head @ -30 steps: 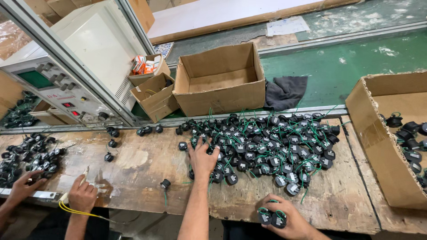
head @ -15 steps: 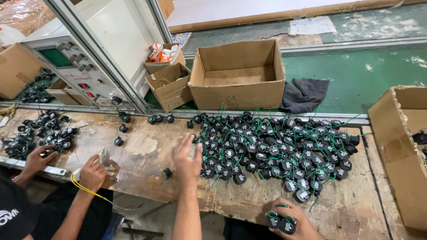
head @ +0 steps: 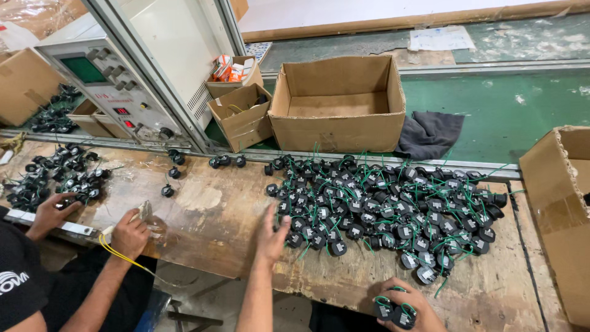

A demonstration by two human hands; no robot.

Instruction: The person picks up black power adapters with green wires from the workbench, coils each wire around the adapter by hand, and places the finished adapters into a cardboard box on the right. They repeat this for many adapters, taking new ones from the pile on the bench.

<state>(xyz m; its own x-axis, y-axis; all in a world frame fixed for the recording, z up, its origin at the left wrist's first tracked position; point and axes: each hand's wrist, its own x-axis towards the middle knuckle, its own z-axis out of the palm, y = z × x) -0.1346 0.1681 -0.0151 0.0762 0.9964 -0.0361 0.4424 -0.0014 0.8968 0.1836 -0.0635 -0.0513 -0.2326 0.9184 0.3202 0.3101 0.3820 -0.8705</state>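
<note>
A big pile of small black round parts with green wires [head: 393, 209] covers the middle and right of the worn wooden bench [head: 215, 215]. My left hand [head: 271, 232] is flat and open at the pile's left edge, fingers spread, touching or just over the nearest parts. My right hand [head: 402, 306] is at the bench's front edge, closed around a few of the black parts with green wires.
To the left, another person's two hands [head: 92, 224] work beside a smaller pile of black parts [head: 55, 178]. A grey test instrument [head: 110, 92] stands behind. Open cardboard boxes [head: 338, 101] sit past the bench. Another box [head: 562, 215] is at right, a dark cloth [head: 430, 132] behind.
My view has shifted, so the bench appears lower and nearer. My left hand has slid along the pile's left edge toward the front. My right hand still holds its parts.
</note>
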